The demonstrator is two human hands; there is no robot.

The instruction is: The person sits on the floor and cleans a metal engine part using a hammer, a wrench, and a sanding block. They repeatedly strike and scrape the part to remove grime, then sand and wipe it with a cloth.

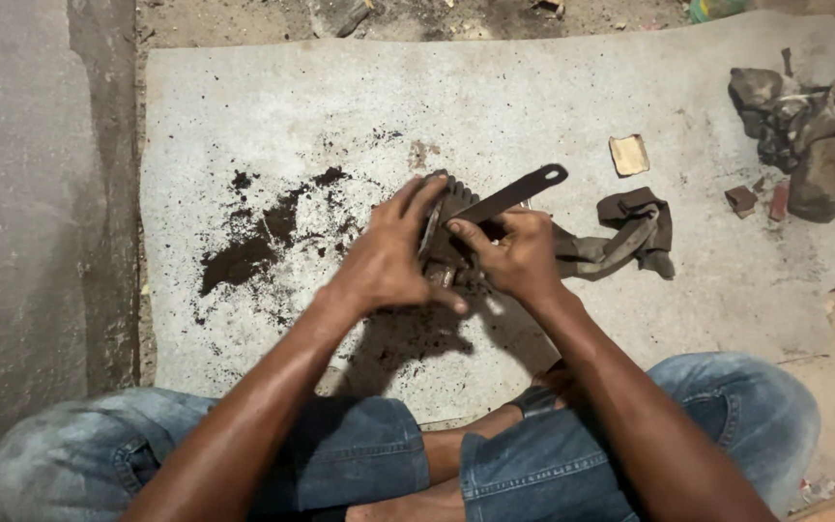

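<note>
My left hand (390, 253) grips a dark toothed metal part (451, 208), a gear-like piece, holding it from the left with fingers over its top. My right hand (512, 253) holds the same piece from the right and clasps a flat dark metal tool (519, 190) with a ring end that points up to the right. A dirty grey-brown rag (630, 232) trails from under my right hand across the grey mat (495, 97). Both hands meet above the mat, in front of my crossed legs in blue jeans.
Dark oily dirt (253, 242) stains the mat to the left. A small tan square piece (629, 154) lies beyond the rag. A heap of dark greasy parts and stones (814, 135) sits at the right edge, with two small reddish bits (756, 199) beside it. Bare ground surrounds the mat.
</note>
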